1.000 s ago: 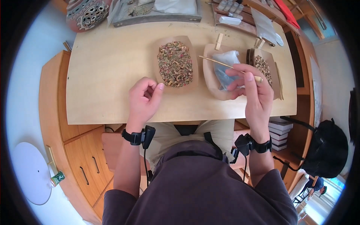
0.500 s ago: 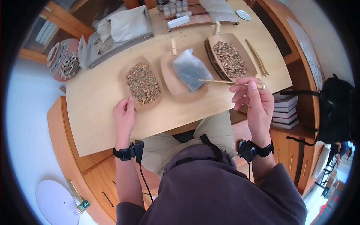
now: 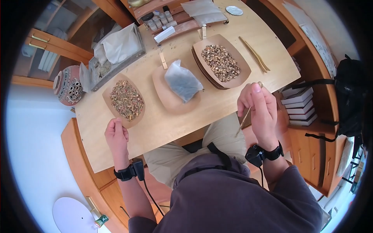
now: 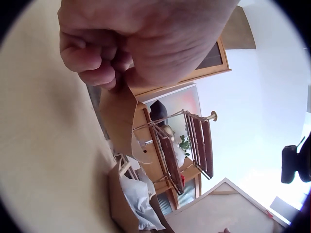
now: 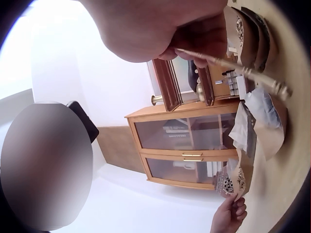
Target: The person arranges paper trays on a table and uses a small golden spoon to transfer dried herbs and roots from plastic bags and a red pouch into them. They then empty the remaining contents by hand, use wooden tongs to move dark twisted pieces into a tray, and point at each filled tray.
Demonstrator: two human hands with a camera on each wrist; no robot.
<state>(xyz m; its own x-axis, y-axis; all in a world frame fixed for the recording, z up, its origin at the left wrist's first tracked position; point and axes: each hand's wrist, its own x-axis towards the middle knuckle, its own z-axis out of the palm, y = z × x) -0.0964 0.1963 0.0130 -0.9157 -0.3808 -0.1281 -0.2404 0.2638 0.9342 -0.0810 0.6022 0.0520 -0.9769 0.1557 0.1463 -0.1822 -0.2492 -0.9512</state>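
Note:
My left hand pinches the near edge of a brown paper tray filled with a mix of dried herbs and petals. In the left wrist view its fingers curl in at the tray's cardboard corner. Over the table's front edge, my right hand holds a thin brass-coloured rod between thumb and fingers. That rod has turned rings and a thicker end; its slim part slants down towards my lap. Between the hands stands a second paper tray with a clear plastic bag of dark material.
Stacked paper trays with chopped brown pieces stand at right, beside long brass tweezers. Wooden clothespins sit at tray edges. Behind are a grey box with white sheets, a patterned pot and small jars.
My left hand has come onto the herb tray's edge and now pinches it. The rod has swung from pointing left to pointing down. The head view has turned, showing more of the right side.

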